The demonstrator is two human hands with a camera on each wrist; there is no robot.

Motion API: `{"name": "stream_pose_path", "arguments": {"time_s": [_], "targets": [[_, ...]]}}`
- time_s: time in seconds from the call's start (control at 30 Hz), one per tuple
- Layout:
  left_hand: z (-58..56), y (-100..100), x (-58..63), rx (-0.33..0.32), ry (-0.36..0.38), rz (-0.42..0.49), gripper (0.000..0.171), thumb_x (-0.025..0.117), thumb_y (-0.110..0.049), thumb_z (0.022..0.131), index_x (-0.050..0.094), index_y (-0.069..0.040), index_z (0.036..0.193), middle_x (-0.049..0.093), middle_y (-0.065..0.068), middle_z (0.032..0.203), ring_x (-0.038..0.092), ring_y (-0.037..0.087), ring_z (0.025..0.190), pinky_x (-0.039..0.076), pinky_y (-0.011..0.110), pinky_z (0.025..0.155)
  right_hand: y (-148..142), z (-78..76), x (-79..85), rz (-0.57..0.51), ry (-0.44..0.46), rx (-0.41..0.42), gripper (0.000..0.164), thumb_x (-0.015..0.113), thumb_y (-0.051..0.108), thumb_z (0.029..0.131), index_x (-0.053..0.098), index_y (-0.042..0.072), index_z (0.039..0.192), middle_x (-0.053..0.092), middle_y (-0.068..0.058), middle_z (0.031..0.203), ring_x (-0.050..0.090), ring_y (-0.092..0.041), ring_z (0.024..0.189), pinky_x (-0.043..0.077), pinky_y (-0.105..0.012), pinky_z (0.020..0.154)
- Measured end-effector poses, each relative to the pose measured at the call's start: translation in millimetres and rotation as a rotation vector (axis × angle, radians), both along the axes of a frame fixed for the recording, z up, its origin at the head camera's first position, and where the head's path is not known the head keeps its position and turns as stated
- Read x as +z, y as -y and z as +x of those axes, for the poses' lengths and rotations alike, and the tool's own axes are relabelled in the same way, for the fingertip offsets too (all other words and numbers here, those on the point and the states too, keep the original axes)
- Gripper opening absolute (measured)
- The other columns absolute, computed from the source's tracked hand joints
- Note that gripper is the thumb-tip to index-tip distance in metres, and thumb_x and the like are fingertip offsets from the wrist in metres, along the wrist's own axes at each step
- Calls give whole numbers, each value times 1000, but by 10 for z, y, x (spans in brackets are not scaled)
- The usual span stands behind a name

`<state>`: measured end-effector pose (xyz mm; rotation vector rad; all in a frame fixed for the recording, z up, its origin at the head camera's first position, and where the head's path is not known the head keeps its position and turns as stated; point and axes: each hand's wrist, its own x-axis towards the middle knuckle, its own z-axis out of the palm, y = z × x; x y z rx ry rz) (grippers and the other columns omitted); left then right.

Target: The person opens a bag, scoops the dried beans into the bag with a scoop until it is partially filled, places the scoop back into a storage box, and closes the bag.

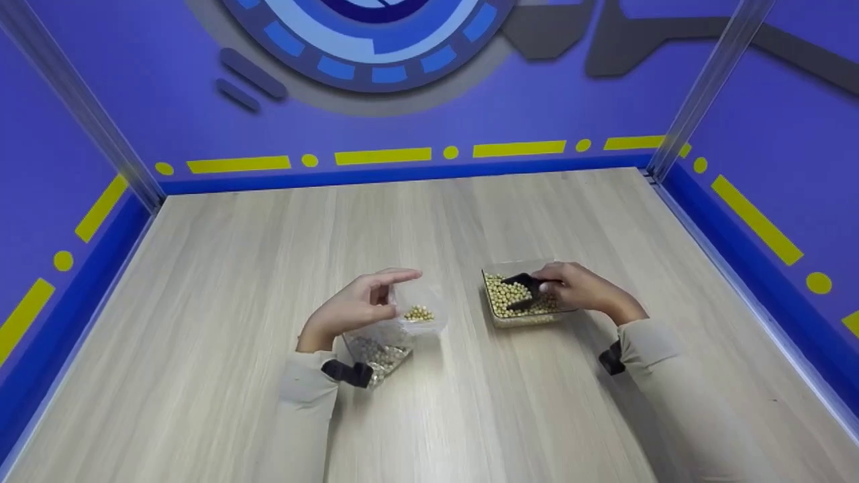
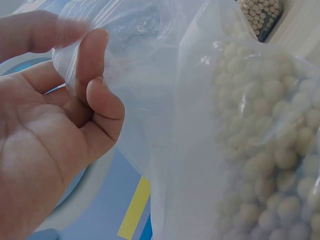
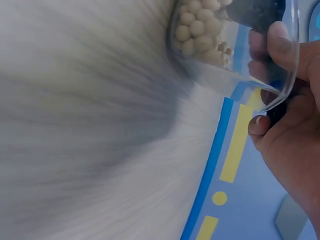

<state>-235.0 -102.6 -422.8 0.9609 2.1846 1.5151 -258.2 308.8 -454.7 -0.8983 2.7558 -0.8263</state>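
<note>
My left hand point(image 1: 349, 308) holds a clear plastic bag point(image 2: 165, 150) near its mouth, with some fingers curled at the rim and plastic running between them. Round, pale-yellow beans point(image 1: 419, 313) show in the bag's opening, and more are visible through its lower part. In the left wrist view these beans fill the right side. My right hand point(image 1: 580, 288) grips a black scoop point(image 1: 520, 280) whose blade lies among the beans in a clear plastic box point(image 1: 527, 323). Through the box wall, the right wrist view shows fingers and thumb point(image 3: 281, 47) around the dark handle.
Both hands work over a light wood-grain table point(image 1: 470, 402). Blue panels point(image 1: 402, 127) with yellow markings stand at its back and sides, joined by metal corner posts point(image 1: 711, 87). A black strap point(image 1: 345, 372) shows at the left sleeve.
</note>
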Motion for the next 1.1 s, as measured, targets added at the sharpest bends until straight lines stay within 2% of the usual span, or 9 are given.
{"name": "stream_pose_path", "arguments": {"time_s": [0.33,0.67,0.9,1.1], "targets": [[2,4,6,-4,9,-2,57,56,6,85,49,-5,141,49,19,135,42,7,67,35,17,58,-41,-13,-47,-62,-29,-6,31,57,4,93,62,-8,121,65,-22,115,56,-42,115,42,-52,100],[1,8,-2,-6,5,-3,57,56,7,85,48,-5,141,49,19,135,41,7,67,35,17,58,-64,-13,-15,-64,45,-30,33,54,9,96,60,-7,124,63,-22,117,58,-40,110,47,-51,90],[7,20,-8,-15,11,4,58,56,6,86,47,-6,142,47,17,139,41,7,68,35,17,59,-79,-10,23,-66,101,-65,35,52,7,97,57,-7,129,58,-27,127,49,-45,122,41,-55,99],[17,34,-3,-20,-1,2,57,56,4,87,46,-6,143,47,18,139,41,7,68,35,18,59,-87,-20,19,-65,100,-60,35,52,9,97,58,-6,128,58,-26,126,51,-44,120,42,-55,97]]}}
